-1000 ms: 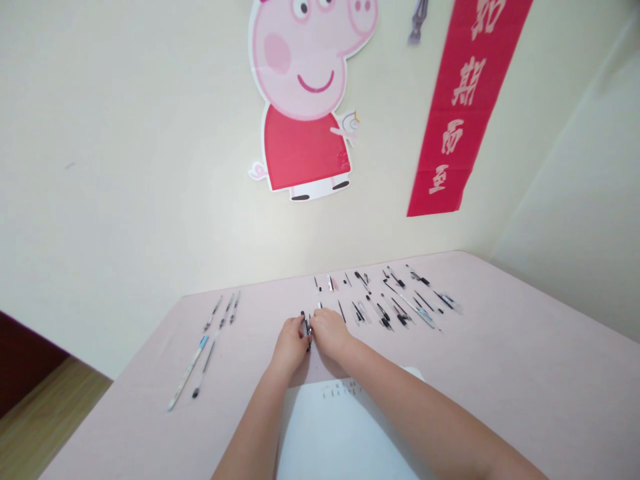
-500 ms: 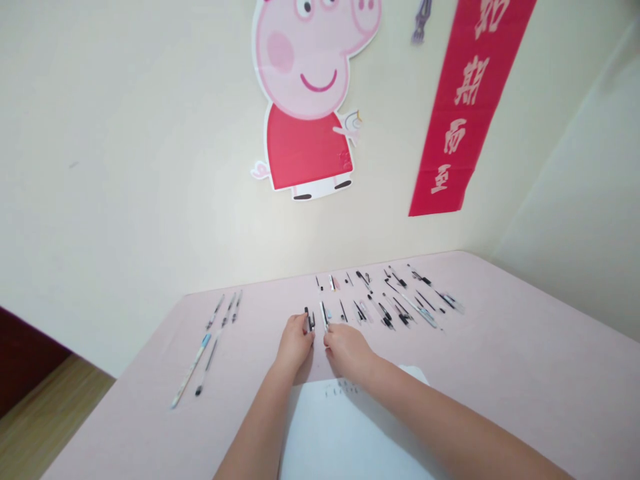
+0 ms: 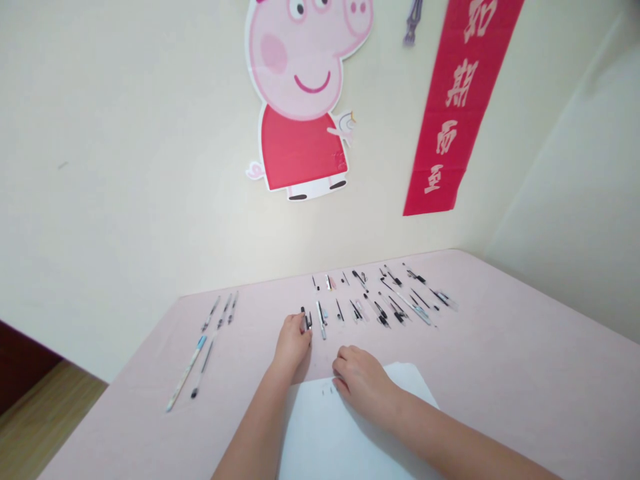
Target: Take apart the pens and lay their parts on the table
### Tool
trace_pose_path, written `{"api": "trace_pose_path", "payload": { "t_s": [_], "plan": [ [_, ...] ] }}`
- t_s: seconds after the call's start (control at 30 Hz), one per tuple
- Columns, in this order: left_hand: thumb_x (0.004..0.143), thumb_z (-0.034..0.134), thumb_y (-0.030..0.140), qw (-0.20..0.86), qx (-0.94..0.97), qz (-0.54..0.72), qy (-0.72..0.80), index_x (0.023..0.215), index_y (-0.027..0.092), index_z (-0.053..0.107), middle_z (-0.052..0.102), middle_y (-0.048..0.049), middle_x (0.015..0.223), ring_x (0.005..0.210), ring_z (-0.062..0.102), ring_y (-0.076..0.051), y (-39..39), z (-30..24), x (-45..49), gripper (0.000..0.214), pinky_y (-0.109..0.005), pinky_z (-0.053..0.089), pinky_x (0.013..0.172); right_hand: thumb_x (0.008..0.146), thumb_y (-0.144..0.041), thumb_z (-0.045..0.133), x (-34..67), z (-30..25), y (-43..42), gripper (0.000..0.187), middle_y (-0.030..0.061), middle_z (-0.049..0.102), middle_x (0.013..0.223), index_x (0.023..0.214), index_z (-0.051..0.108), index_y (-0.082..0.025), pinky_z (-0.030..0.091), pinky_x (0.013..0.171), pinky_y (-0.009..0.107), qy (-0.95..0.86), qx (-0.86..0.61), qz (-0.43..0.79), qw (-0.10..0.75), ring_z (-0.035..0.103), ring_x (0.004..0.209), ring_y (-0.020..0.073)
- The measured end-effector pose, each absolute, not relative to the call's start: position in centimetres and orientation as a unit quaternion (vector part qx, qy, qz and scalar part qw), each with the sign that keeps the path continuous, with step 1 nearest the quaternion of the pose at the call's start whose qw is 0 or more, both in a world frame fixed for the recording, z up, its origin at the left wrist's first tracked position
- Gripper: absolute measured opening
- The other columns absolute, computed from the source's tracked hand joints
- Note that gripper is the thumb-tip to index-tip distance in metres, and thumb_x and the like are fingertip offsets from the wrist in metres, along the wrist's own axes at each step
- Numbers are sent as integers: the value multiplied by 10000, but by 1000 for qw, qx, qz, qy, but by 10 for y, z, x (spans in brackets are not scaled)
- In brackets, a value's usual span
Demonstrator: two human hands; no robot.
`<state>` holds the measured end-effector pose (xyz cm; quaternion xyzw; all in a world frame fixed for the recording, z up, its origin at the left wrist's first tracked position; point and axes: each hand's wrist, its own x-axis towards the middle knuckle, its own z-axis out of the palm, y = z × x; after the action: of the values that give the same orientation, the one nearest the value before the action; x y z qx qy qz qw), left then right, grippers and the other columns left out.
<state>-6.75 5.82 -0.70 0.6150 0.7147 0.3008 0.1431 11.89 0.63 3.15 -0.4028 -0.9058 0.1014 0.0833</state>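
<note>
My left hand (image 3: 291, 343) is at the left end of the near row of pen parts. Its fingers are closed about a black pen part (image 3: 303, 319), with a thin dark piece beside it; the fingertips are partly hidden. A pale pen barrel with a dark part (image 3: 321, 321) lies just right of that hand, untouched. My right hand (image 3: 364, 381) is over the top edge of a white paper sheet (image 3: 330, 433), fingers curled together. Whatever is in them, if anything, is hidden. Small dark marks show on the paper beside its thumb.
Two rows of dismantled pens (image 3: 383, 310) stretch across the pink table (image 3: 500, 353) to the right. Several whole-looking pens (image 3: 220, 313) lie at the left, with a blue-capped pen (image 3: 186, 373) nearer me. The wall (image 3: 150, 200) stands behind the table.
My right hand has drawn back from the pale pen barrel, toward me and rightward over the paper. The barrel now lies uncovered. My left hand stays at the black pen part.
</note>
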Motion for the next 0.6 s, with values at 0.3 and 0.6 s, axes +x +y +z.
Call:
{"api": "trace_pose_path", "payload": {
  "t_s": [0.3, 0.6],
  "plan": [
    [811, 437, 196, 67, 653, 283, 699, 890, 183, 519, 524, -48, 904, 823, 535, -163, 24, 31, -33, 114, -273, 398, 742, 817, -144, 436, 124, 10, 11, 180, 57, 574, 831, 819, 615, -163, 374, 726, 281, -896, -377, 144, 184, 498, 805, 169],
    [893, 261, 239, 129, 700, 163, 683, 818, 204, 460, 586, -25, 780, 708, 553, -157, -16, 26, 4, 215, -263, 338, 615, 744, -87, 451, 126, -2, 19, 164, 54, 562, 801, 774, 601, -149, 382, 704, 274, -889, -342, 205, 225, 495, 772, 166]
  ]
}}
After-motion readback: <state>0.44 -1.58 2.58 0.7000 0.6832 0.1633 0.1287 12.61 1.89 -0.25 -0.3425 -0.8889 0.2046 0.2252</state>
